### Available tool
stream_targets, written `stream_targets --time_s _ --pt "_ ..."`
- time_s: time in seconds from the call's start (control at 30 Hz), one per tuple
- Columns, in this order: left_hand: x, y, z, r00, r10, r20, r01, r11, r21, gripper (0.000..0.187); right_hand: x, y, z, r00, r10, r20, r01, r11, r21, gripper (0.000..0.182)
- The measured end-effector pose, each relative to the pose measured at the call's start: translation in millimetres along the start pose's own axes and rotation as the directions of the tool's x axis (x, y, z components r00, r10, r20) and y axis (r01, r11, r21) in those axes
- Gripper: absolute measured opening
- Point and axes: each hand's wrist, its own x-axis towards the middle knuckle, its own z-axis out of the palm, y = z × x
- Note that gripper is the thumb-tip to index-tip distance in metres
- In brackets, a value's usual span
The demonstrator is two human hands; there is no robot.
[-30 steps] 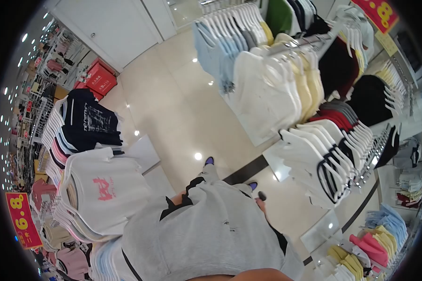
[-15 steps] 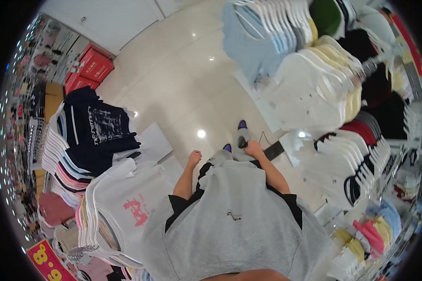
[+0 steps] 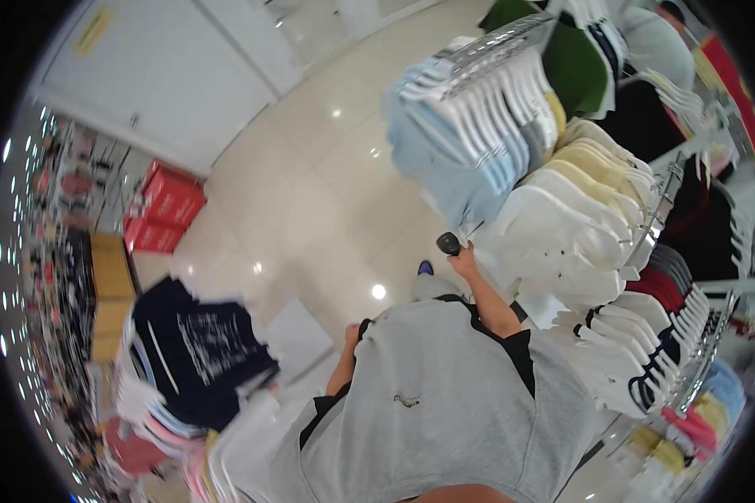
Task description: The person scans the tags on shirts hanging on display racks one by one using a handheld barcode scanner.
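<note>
My right hand (image 3: 461, 260) is closed round a black handheld device with a rounded head (image 3: 448, 244), stretched out ahead of me. It is close beside the hanging white shirts (image 3: 545, 243) and just below the light blue shirts (image 3: 457, 168) on the right-hand rack. My left hand (image 3: 351, 334) is low by my left side, its fingers curled in, with nothing visible in them. Nearest to it on the left are a white panel (image 3: 295, 339) and a navy printed T-shirt (image 3: 214, 344) at the front of a row of hangers.
Pale yellow shirts (image 3: 600, 168) and more white tops (image 3: 612, 335) fill the right-hand racks. Red boxes (image 3: 166, 205) stand at the far left beside a white door (image 3: 143, 92). Shiny tiled floor (image 3: 310, 193) runs between the racks. One shoe (image 3: 425, 267) shows below me.
My right hand has moved forward with the black device, up to the shirts on the right. My left hand has drawn down towards my side. The view has turned and shifted forward.
</note>
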Motion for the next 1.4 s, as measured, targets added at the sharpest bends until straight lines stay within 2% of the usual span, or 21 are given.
stream_targets --time_s 0.07,0.13,0.2,0.3,0.33,0.37,0.43,0.47,0.53,0.6,0.63,0.7,0.73,0.77,0.83,0.93,1.03,1.07,1.17,1.23,1.4 --pt "31.6 16.2 -13.0 0.999 0.029 0.041 -0.03 0.999 0.032 0.027 40.7 -11.4 -6.6 1.0 -0.01 -0.03 0.013 0.997 0.076 0.043" --pt "49.1 25.5 -28.9 0.995 0.023 0.096 -0.03 0.997 0.073 0.027 70.7 -7.2 6.7 0.947 0.094 -0.308 -0.031 0.979 0.203 0.051" --pt "87.0 51.7 -25.3 0.986 0.011 0.164 -0.029 0.994 0.108 0.027 85.4 -19.9 -10.5 0.956 0.272 -0.113 -0.205 0.89 0.407 0.061" --pt "131.6 83.3 -17.5 0.957 0.044 0.288 -0.091 0.984 0.154 0.027 94.3 -21.4 -2.8 0.888 0.453 -0.083 -0.418 0.868 0.267 0.079" --pt "150.5 93.1 -19.8 0.941 0.055 0.333 -0.117 0.979 0.17 0.027 81.5 -39.9 -15.0 0.865 0.483 -0.137 -0.447 0.865 0.227 0.071" --pt "167.6 108.4 -19.5 0.924 0.062 0.377 -0.141 0.973 0.184 0.027 77.8 -31.5 -5.1 0.892 0.411 -0.187 -0.395 0.911 0.119 0.07" --pt "195.0 127.8 -16.6 0.89 0.056 0.452 -0.172 0.96 0.219 0.028 54.1 -20.0 6.9 0.904 0.382 -0.191 -0.364 0.923 0.125 0.058" --pt "206.2 136.4 -17.0 0.854 0.066 0.516 -0.197 0.959 0.203 0.029 36.3 -20.6 6.4 0.879 0.426 -0.216 -0.401 0.903 0.151 0.058" --pt "241.8 136.3 -11.1 0.781 0.086 0.619 -0.298 0.922 0.248 0.029 -10.4 -27.0 3.6 0.842 0.539 -0.009 -0.52 0.817 0.251 0.045" --pt "261.4 165.6 -10.2 0.715 0.104 0.692 -0.44 0.836 0.328 0.03 -59.0 -8.6 37.5 0.792 0.596 -0.136 -0.54 0.786 0.301 0.04" --pt "298.1 158.8 3.0 0.593 0.019 0.805 -0.582 0.702 0.411 0.032 -89.2 -12.4 48.6 0.682 0.697 -0.222 -0.596 0.705 0.383 0.037" --pt "277.8 215.5 -7.9 0.591 -0.117 0.798 -0.199 0.938 0.285 0.026 -144.9 -16.0 79.2 0.399 0.877 -0.267 -0.676 0.478 0.56 0.034" --pt "280.5 239.7 -7.4 0.581 -0.193 0.791 -0.184 0.915 0.358 0.027 -170.6 -18.8 95.7 0.245 0.945 -0.218 -0.694 0.328 0.641 0.034" --pt "283.9 258.9 -3.5 0.571 -0.27 0.776 -0.171 0.885 0.434 0.03 -193.2 -21.0 113.0 0.166 0.962 -0.217 -0.67 0.272 0.691 0.034" --pt "307.6 273.6 5.7 0.493 -0.255 0.832 -0.274 0.862 0.426 0.034 -238.1 -33.4 163.3 -0.183 0.969 -0.164 -0.606 0.02 0.795 0.036" --pt "340.2 291.7 25.7 0.437 -0.352 0.828 -0.414 0.739 0.532 0.034 -271.5 -85.0 209.8 -0.412 0.908 -0.081 -0.433 -0.116 0.894 0.037" --pt "349.0 323.1 45.2 0.446 -0.453 0.772 -0.541 0.551 0.635 0.032 -281.0 -121.5 270.8 -0.324 0.946 0.024 -0.414 -0.165 0.895 0.041" --pt "349.4 331.6 60.4 0.415 -0.455 0.788 -0.607 0.506 0.612 0.032 -279.0 -137.0 283.5 -0.377 0.924 0.058 -0.347 -0.199 0.916 0.041" --pt "325.3 347.7 112.7 0.437 -0.469 0.768 -0.612 0.47 0.636 0.031 -275.3 -171.6 307.0 -0.419 0.889 0.183 -0.191 -0.283 0.94 0.044" --pt "284.1 357.0 137.7 0.385 -0.388 0.837 -0.672 0.504 0.543 0.032 -288.4 -188.3 315.0 -0.513 0.776 0.367 0.073 -0.386 0.92 0.046" --pt "139.5 339.7 214.1 0.184 -0.422 0.888 -0.829 0.419 0.371 0.032 -333.4 -193.6 336.1 -0.518 0.742 0.426 0.17 -0.399 0.901 0.048"
